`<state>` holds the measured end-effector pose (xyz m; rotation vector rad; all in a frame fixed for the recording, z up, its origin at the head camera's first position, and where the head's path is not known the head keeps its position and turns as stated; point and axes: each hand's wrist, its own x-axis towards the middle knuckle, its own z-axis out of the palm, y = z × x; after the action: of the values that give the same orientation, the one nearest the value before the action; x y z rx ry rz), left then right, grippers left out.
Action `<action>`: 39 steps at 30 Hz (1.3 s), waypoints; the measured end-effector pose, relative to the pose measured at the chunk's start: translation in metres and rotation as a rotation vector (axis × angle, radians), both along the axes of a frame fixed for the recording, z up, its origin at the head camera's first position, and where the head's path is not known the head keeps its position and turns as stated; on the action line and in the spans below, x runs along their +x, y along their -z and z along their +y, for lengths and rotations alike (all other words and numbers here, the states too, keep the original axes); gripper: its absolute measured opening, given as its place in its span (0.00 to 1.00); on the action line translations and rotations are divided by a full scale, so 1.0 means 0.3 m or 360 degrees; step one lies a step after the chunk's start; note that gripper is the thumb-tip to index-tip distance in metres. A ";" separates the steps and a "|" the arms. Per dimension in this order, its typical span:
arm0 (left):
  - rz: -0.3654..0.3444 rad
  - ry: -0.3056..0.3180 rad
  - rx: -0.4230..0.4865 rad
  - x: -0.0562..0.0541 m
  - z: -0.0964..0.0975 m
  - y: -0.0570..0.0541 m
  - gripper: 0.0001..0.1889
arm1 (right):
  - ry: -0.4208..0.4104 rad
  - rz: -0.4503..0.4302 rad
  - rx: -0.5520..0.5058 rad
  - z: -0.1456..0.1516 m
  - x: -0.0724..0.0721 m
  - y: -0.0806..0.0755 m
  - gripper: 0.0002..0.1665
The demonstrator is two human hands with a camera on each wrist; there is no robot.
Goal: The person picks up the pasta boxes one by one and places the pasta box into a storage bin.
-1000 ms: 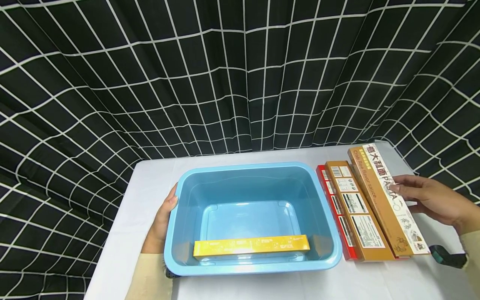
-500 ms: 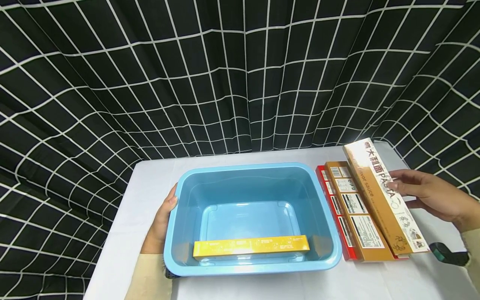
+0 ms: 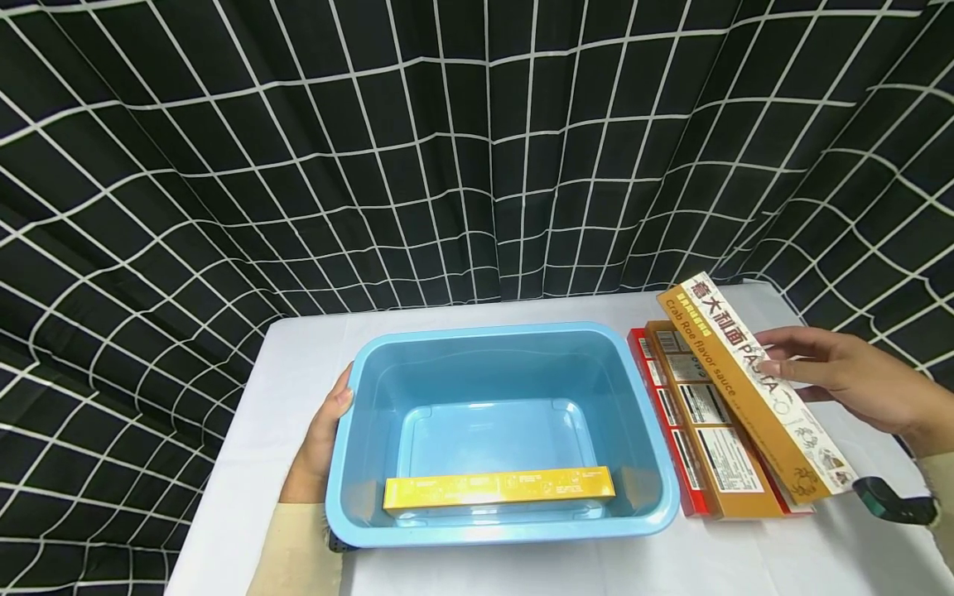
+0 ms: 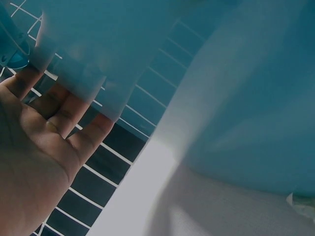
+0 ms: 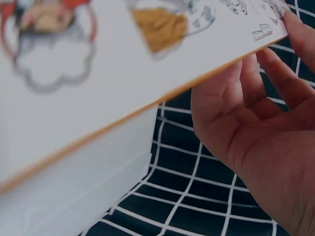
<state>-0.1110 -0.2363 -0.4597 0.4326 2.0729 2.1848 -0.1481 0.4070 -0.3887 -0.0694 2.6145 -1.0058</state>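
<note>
Two bare hands reach me over the remote feed. The right hand, thumb and fingers only slightly apart, pinches the pasta box, which slants over the brown box at the bench's right. The left hand grips the blue tub's left rim; a yellow box lies along its near wall. I judge that a one-edge pinch could let the pasta box twist loose; kept low, it might drag the brown box.
</note>
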 end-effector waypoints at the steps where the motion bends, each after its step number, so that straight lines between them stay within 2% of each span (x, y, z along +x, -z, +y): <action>1: -0.0001 -0.0002 0.0003 0.000 0.000 0.000 0.37 | -0.0005 0.0006 0.0013 -0.008 0.000 -0.006 0.40; 10: 0.0023 0.0016 0.0002 -0.005 -0.001 0.000 0.36 | -0.0054 0.0048 -0.0061 -0.068 0.009 -0.040 0.37; 17: 0.0011 0.0048 0.0042 -0.005 -0.008 0.001 0.36 | -0.0099 0.0086 -0.0038 -0.092 0.009 -0.054 0.34; 29: 0.0021 0.0039 0.0036 -0.003 -0.006 0.004 0.36 | -0.0120 0.0160 -0.0004 -0.128 0.018 -0.084 0.37; 39: 0.0038 0.0030 0.0009 -0.008 -0.003 0.011 0.37 | -0.0164 0.0132 -0.0032 -0.156 0.015 -0.109 0.35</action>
<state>-0.1135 -0.2373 -0.4629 0.4789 2.0663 2.1862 -0.1435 0.3603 -0.3560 -0.2536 2.6448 -1.0137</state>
